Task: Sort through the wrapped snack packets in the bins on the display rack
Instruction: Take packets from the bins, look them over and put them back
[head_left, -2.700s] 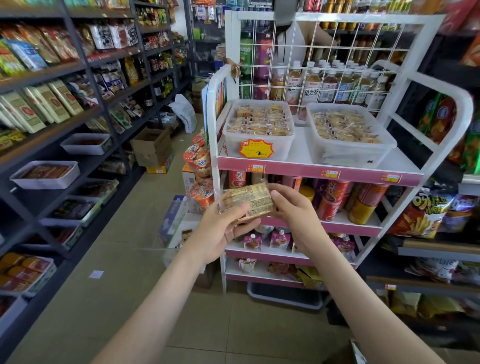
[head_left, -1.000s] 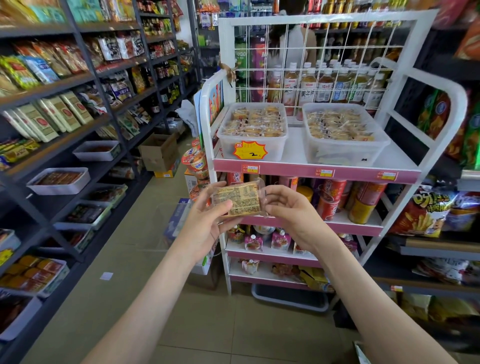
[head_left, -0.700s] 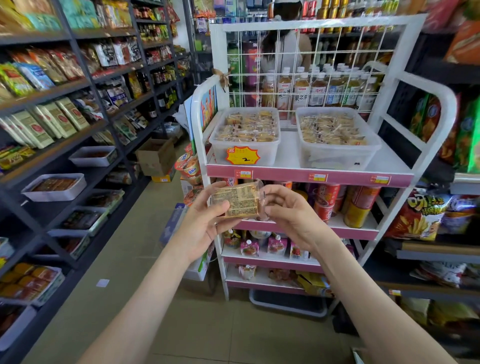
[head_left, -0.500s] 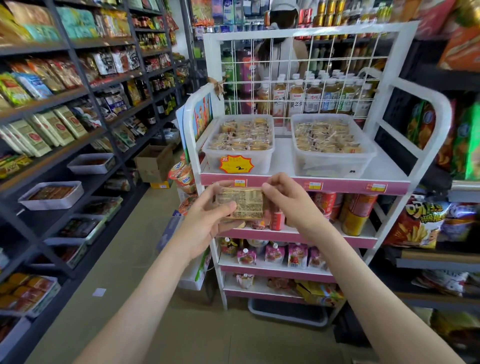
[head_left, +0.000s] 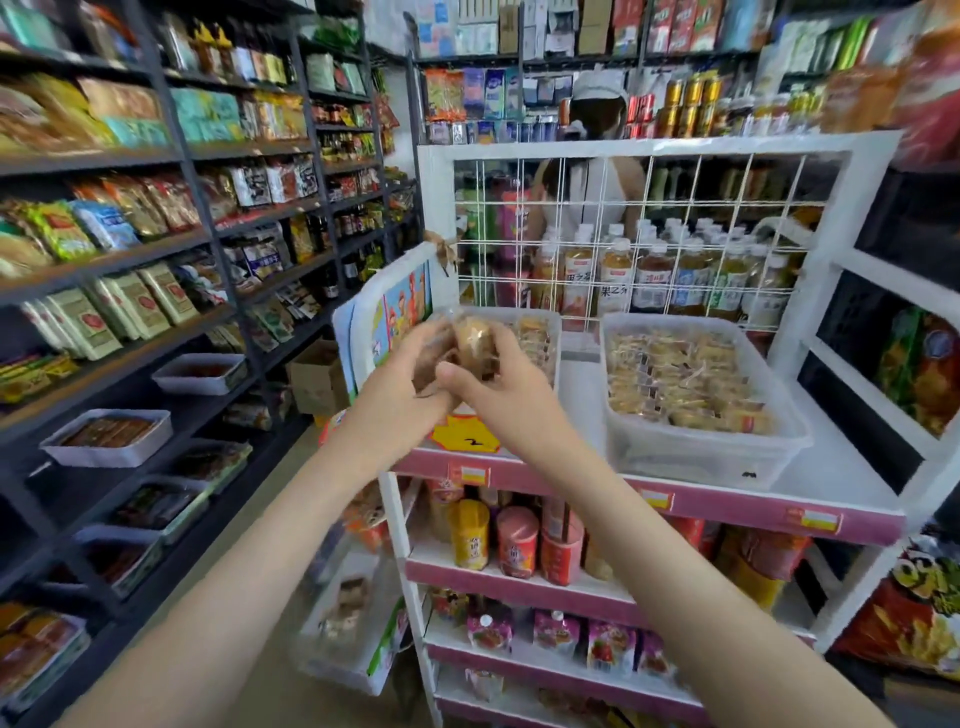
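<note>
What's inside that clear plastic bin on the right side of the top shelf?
The clear plastic bin holds many small golden-brown snack packets in clear wrappers. Whatever lies under the top layer is covered.

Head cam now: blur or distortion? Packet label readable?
Head view: motion blur smears the left hand, right hand and the snack packet they hold, label unreadable; right bin fairly sharp; wide-angle lens bends the rack frame; light even, no strong glare.
</note>
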